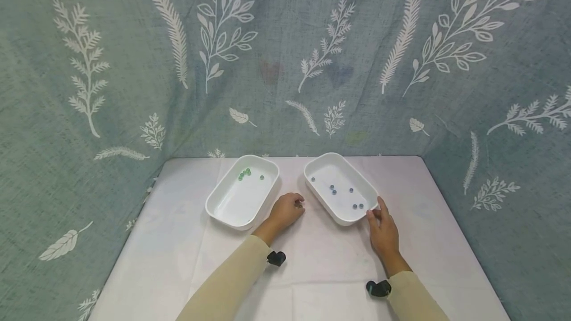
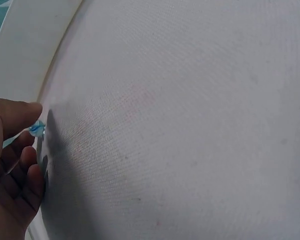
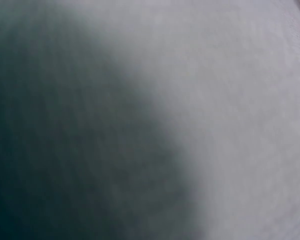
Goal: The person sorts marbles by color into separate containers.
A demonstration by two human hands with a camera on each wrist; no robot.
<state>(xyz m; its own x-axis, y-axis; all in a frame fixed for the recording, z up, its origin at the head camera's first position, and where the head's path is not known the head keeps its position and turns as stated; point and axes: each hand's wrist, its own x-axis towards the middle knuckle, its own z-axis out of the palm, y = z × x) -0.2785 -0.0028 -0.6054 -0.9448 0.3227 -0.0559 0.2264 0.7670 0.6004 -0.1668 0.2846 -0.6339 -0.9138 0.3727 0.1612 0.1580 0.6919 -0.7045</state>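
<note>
My left hand (image 1: 287, 209) is between two white trays, low over the cloth. In the left wrist view, its thumb and finger pinch a clear glass marble (image 2: 37, 129) with blue in it. My right hand (image 1: 384, 232) grips the near right corner of the right tray (image 1: 322, 203), thumb and fingers at the rim. Several bluish marbles (image 1: 334, 192) lie scattered inside that tray. Green marbles (image 1: 244, 173) cluster at the far end of the left tray (image 1: 218, 214), and a darker marble (image 1: 261, 177) sits apart from them. The right wrist view holds only blurred cloth and shadow.
Both trays stand on a table covered with white cloth (image 1: 294, 261). Behind and beside the table hangs a grey-green curtain (image 1: 285, 78) with white leaf prints. A black wrist camera (image 1: 276, 258) is on the left arm, another (image 1: 378, 289) on the right.
</note>
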